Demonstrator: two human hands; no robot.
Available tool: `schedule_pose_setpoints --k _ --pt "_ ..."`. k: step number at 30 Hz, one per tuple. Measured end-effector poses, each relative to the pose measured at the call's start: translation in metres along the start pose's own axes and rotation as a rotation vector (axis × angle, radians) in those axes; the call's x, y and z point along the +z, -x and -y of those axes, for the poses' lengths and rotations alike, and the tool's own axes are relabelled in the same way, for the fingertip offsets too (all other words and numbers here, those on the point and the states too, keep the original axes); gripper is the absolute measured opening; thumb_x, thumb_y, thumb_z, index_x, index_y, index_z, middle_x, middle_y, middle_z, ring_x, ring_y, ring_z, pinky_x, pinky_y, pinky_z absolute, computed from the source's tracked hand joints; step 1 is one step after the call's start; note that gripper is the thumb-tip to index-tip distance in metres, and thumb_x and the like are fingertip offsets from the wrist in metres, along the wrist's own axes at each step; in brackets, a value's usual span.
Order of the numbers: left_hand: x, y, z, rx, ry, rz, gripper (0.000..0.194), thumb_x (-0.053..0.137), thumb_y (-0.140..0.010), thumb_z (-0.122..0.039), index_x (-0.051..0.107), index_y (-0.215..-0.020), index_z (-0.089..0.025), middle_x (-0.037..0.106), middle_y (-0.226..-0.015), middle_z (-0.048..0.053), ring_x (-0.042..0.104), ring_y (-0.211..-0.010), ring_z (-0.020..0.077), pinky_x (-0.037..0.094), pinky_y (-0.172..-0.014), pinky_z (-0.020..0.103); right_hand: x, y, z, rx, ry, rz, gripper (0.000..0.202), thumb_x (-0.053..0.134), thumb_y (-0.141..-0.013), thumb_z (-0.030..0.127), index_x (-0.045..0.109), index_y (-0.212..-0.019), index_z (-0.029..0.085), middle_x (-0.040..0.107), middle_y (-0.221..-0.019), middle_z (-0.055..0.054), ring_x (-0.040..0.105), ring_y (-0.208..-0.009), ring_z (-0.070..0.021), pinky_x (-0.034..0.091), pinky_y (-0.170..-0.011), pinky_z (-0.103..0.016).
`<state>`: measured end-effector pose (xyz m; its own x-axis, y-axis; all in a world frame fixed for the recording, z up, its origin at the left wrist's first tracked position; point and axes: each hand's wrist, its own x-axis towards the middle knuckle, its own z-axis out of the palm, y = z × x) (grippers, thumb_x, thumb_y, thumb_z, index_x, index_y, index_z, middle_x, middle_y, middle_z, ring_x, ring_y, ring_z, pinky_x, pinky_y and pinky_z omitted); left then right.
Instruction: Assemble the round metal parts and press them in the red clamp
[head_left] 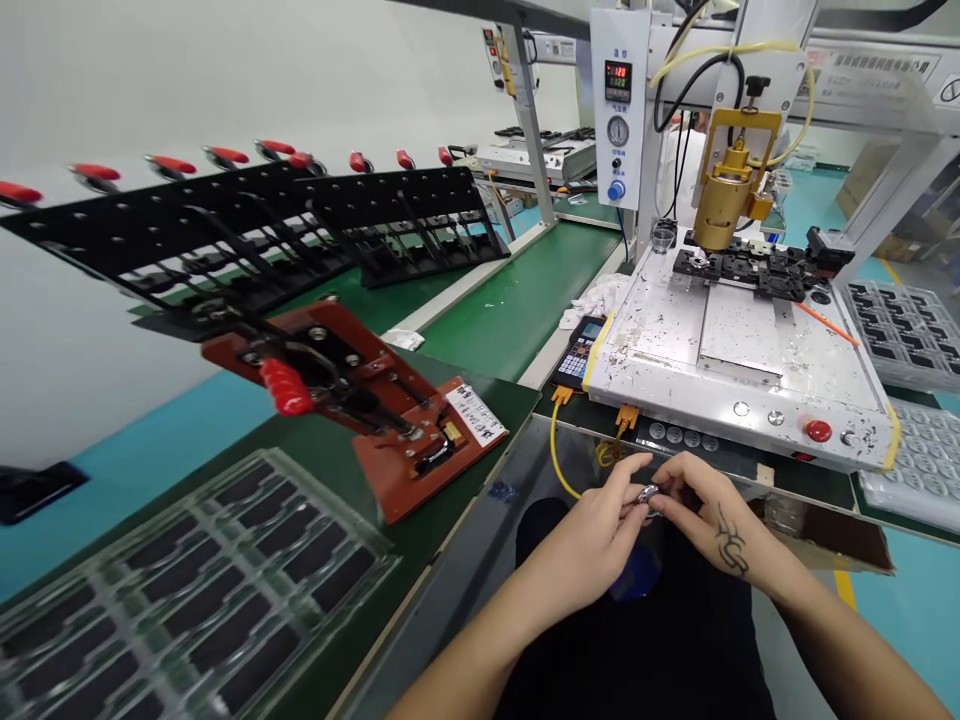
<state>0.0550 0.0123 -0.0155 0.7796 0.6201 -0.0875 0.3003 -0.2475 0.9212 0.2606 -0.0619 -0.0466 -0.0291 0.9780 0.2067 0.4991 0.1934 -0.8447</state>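
Observation:
Close above my lap, my left hand (611,520) and my right hand (697,510) meet, both closed in a pinch. Between their fingertips sits a small shiny metal part (648,493), round and silvery; its exact kind is too small to make out. The fingers of both hands touch it and cover some of its edge. Just beyond the hands, several round silvery discs (682,437) lie in a row on the bench edge, in front of the white press machine (667,330).
A red-brown clamp fixture (375,455) with a red handle stands on the left bench, beside a clear tray (277,460) of black parts. Further trays (911,330) are at the right. A yellow cable (556,450) hangs by the keypad controller (577,352). Black clamp racks (405,225) stand behind.

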Motion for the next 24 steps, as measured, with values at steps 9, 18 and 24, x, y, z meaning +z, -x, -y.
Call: schedule_pose_setpoints --k 9,18,24 --pt "0.008 -0.006 0.017 -0.122 0.541 -0.143 0.039 0.077 -0.093 -0.035 0.061 -0.125 -0.021 0.077 -0.114 0.008 0.079 -0.103 0.0238 0.062 -0.098 0.039 0.004 -0.007 0.006 0.309 -0.42 -0.064 0.035 0.073 -0.098 0.055 0.07 -0.1 0.02 0.063 -0.065 0.003 0.057 -0.054 -0.0131 0.047 -0.054 -0.026" --pt "0.02 0.0 0.01 -0.099 0.604 -0.252 0.031 0.08 -0.093 -0.043 0.066 -0.106 -0.018 0.071 -0.093 0.002 0.077 -0.082 0.0182 0.064 -0.077 0.031 0.015 -0.001 0.013 0.349 -0.555 -0.154 0.041 0.076 -0.095 0.059 0.067 -0.102 0.02 0.062 -0.066 0.004 0.058 -0.054 -0.0122 0.049 -0.051 -0.024" --pt "0.018 0.005 0.002 -0.084 0.576 -0.271 0.03 0.079 -0.094 -0.043 0.067 -0.103 -0.018 0.074 -0.091 0.003 0.075 -0.08 0.0173 0.062 -0.079 0.031 0.015 0.003 0.021 0.324 -0.51 -0.158 0.035 0.075 -0.098 0.055 0.069 -0.103 0.02 0.065 -0.077 0.001 0.061 -0.063 -0.0118 0.051 -0.059 -0.024"
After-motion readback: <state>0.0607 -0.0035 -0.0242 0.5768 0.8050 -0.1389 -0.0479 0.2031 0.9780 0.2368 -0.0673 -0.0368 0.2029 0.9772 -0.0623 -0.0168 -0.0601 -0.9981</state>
